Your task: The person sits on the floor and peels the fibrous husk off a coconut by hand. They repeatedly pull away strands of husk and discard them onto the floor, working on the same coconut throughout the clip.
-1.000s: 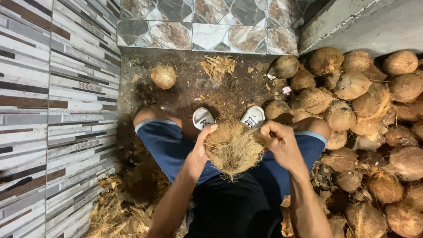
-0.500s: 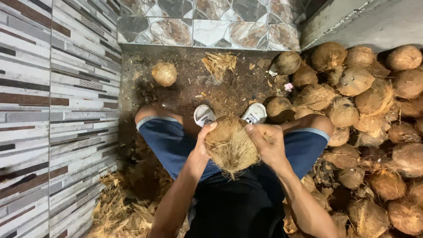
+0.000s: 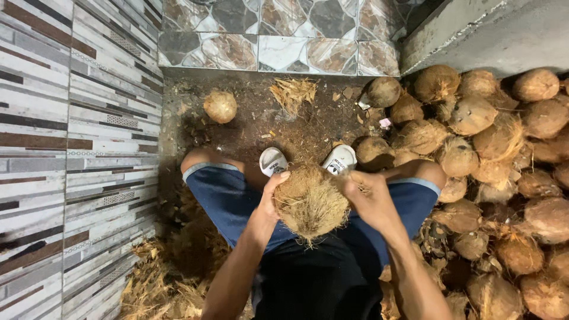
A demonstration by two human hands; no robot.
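You sit with knees apart in blue shorts [image 3: 222, 195], and between them both your hands clasp a fibrous brown coconut [image 3: 310, 202]: your left hand [image 3: 268, 204] is cupped against its left side with the thumb up over the top edge, and your right hand [image 3: 370, 198] is curled on its upper right, fingers pinching the husk fibres. Just beyond the coconut your two white sandals [image 3: 274, 161] rest on the dirt floor [image 3: 249, 127], with loose husk [image 3: 157, 284] heaped at your lower left. Farther off, a single coconut [image 3: 220, 106] lies near the tiled wall [image 3: 261, 35], and a large pile of coconuts [image 3: 492, 154] fills your right side.
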